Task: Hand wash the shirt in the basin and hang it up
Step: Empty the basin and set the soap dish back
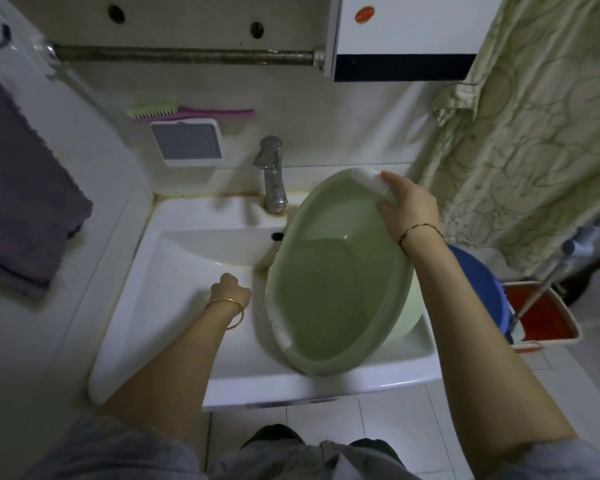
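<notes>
Green plastic basin point(329, 278) sits tilted in the white sink point(187, 258), leaning on the sink's right edge, just right of the tap point(272, 174). Looks empty of water, so I judge it light. It's rigid, with a smooth wall that's probably slippery when wet, and the rolled rim is the best place to grab. White patches on the rim at far and near ends; can't tell what they are.

My right hand point(407, 206) grips the far rim, fingers point(385, 192) curled over the edge by the white patch, holding the basin up on its tilt.

My left hand point(231, 289) is down in the sink bowl, just left of the basin, fingers curled under into a loose fist. Can't tell if it holds anything or touches the basin.

No shirt visible anywhere. If it's soaked later, expect it soft, heavy and drippy.
</notes>
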The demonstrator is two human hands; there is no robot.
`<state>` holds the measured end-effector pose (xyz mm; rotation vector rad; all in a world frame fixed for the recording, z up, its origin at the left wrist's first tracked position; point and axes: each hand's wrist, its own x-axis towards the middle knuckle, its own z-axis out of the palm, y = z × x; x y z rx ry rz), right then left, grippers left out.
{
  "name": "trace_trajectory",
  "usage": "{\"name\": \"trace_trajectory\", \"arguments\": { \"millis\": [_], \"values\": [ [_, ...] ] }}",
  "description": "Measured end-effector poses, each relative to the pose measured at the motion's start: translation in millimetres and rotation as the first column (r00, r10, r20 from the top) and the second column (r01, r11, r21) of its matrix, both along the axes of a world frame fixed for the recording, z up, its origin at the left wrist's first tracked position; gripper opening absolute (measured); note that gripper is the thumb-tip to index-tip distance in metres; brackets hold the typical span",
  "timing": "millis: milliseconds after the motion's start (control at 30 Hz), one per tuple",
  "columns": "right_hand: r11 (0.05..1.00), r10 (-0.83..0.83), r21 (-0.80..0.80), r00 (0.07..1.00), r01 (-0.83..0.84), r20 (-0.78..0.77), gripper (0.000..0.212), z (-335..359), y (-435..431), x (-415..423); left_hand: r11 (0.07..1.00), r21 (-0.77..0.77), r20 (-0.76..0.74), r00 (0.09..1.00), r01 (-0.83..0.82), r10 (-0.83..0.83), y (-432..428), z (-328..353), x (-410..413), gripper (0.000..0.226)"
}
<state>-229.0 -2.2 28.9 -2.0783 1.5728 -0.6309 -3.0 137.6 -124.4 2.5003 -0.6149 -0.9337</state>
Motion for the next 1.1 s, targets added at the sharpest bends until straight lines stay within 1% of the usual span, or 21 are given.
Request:
{"name": "trace_trajectory", "arguments": {
  "millis": [100, 267, 467, 667, 833, 1000, 1100],
  "values": [
    [1.0, 0.006, -0.018, 1.0, -0.006, -0.001, 0.051, 4.3, 1.3, 3.5, 1.0, -0.003, -0.003, 1.0, -0.009, 0.009, -0.7, -2.5, 1.1, 0.049],
    [0.998, 0.039, -0.056, 0.999, -0.039, 0.003, 0.044, 12.7, 8.0, 12.7, 0.998, -0.05, -0.004, 1.0, -0.027, 0.027, -0.4, -3.5, 5.5, 0.054],
    [0.992, 0.06, -0.112, 0.998, -0.061, -0.015, 0.039, 22.0, 15.9, 22.3, 0.999, -0.038, 0.016, 1.0, -0.009, 0.009, 0.3, -1.4, 8.8, 0.052],
    [0.988, 0.046, -0.146, 0.998, -0.053, -0.051, 0.042, 31.0, 24.4, 30.2, 0.998, -0.055, -0.008, 1.0, -0.01, 0.009, -1.9, 2.6, 4.3, 0.049],
    [0.98, 0.11, -0.153, 0.986, -0.129, -0.125, 0.042, 43.4, 35.1, 35.4, 0.997, -0.073, -0.015, 1.0, 0.021, -0.022, -7.3, 4.0, -2.5, 0.047],
    [0.951, 0.185, -0.206, 0.959, -0.23, -0.215, 0.039, 53.9, 56.2, 43.1, 0.995, -0.09, 0.002, 0.999, 0.052, -0.052, -12.7, 8.3, -13.4, 0.046],
    [0.932, 0.189, -0.253, 0.945, -0.258, -0.268, 0.038, 59.5, 62.7, 46.6, 0.994, -0.084, 0.015, 0.997, 0.075, -0.074, -13.4, 12.0, -18.3, 0.046]
  ]
}}
